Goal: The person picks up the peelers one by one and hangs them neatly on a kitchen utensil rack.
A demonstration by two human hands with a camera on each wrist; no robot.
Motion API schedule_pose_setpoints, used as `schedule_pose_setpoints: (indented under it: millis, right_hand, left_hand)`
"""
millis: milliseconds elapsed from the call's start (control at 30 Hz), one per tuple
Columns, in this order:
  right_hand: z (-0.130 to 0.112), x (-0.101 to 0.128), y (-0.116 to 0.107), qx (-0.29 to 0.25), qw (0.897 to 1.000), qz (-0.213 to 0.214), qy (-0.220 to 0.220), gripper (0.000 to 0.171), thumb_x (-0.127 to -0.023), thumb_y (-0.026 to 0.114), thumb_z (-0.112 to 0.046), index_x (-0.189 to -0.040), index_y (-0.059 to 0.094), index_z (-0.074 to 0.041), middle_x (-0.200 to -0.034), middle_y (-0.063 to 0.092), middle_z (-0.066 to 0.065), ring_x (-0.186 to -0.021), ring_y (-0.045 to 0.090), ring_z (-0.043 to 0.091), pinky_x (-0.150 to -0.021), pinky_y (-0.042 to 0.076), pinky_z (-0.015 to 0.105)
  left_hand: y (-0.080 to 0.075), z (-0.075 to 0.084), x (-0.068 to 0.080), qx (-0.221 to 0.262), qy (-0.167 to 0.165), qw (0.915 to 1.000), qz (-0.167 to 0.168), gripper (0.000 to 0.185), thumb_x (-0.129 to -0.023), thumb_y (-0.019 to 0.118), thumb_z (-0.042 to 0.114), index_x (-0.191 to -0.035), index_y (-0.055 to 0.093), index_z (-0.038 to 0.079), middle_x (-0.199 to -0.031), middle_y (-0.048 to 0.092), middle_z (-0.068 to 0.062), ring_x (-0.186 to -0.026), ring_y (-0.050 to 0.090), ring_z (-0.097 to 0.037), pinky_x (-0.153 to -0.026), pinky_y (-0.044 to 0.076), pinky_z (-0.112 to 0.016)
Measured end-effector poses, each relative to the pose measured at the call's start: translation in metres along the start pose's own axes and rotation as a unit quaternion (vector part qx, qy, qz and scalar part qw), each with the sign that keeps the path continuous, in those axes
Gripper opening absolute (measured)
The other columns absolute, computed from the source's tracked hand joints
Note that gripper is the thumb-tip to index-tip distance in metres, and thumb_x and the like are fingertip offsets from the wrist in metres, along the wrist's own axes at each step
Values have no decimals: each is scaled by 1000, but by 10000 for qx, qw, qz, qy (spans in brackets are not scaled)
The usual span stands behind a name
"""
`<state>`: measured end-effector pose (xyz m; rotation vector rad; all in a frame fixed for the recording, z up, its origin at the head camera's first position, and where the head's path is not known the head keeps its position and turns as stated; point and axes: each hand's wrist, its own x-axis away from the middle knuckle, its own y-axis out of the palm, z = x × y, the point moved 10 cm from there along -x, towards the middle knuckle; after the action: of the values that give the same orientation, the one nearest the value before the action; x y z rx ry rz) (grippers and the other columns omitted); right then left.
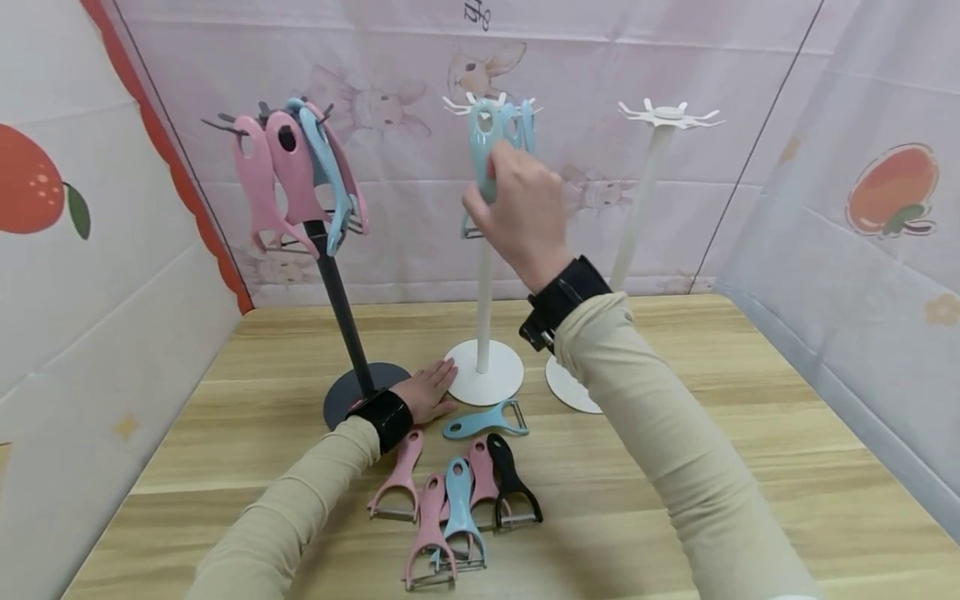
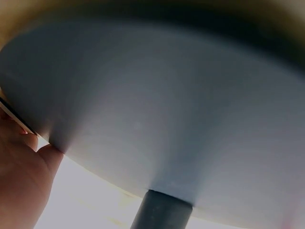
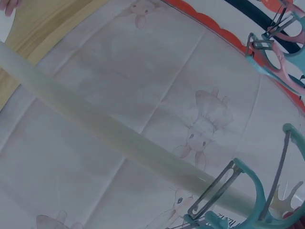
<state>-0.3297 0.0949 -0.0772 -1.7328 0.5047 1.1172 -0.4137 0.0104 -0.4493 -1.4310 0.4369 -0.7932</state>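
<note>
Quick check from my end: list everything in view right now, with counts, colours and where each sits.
Dark stand: one, grey-black, left on table, hung with pink and blue peelers.
Middle stand: one, white, centre, blue peelers hung on top.
Empty stand: one, white, right.
Loose peelers: six; three pink, two blue, one black; on table front.
Table: one, light wood.
Left hand: flat on the table between the dark and middle stands' bases.
Right hand: fingers gripping a hung blue peeler.
</note>
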Motion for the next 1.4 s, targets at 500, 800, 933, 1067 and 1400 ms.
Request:
schedule_pose_setpoints:
  millis: [500, 800, 933, 1067, 1400]
  right_hand:
    - [6, 3, 17, 556, 9966, -598, 148, 21, -89, 54, -22, -82, 55, -2, -70, 59, 10, -60, 56, 25, -54, 46, 33]
    - [2, 50, 21, 299, 9965, -241, -743, 12, -84, 59, -12, -81, 59, 0, -69, 63, 11, -51, 56, 24, -44, 43, 32]
    - [5, 86, 44, 262, 9914, -808, -998, 9, -82, 60, -10, -78, 58, -2, -65, 59, 8, -47, 51, 20, -39, 40, 29]
    - [13, 119, 71, 397, 9839, -1405, -1026, 9, -82, 62, -11, -79, 60, -3, -62, 55, 6, -46, 49, 17, -38, 38, 27]
    - [30, 194, 143, 206, 9150, -3910, -975, 27, -81, 65, -23, -103, 64, -6, -84, 63, 6, -61, 57, 17, -49, 46, 29]
  left_hand:
    - [0, 3, -4, 75, 106, 9998, 127, 65, -98, 37, 35, -143, 15, -5, -149, 9, -22, -136, 9, -34, -107, 18, -46]
    - [0, -5, -3, 254, 21, 9997, -29, 67, -98, 34, 39, -144, 11, -4, -150, 5, -20, -137, 4, -31, -108, 13, -46]
    - [17, -19, -16, 234, 214, 9994, 101, 71, -96, 27, 48, -146, 5, 1, -152, -1, -15, -138, -1, -26, -109, 10, -43]
    - [1, -4, -3, 288, 59, 9995, -70, 66, -98, 34, 37, -144, 11, -4, -150, 4, -20, -137, 4, -32, -108, 13, -47]
    - [-4, 3, 1, 55, 64, 10000, -3, 63, -98, 38, 30, -143, 14, -7, -149, 8, -23, -136, 9, -35, -107, 17, -48]
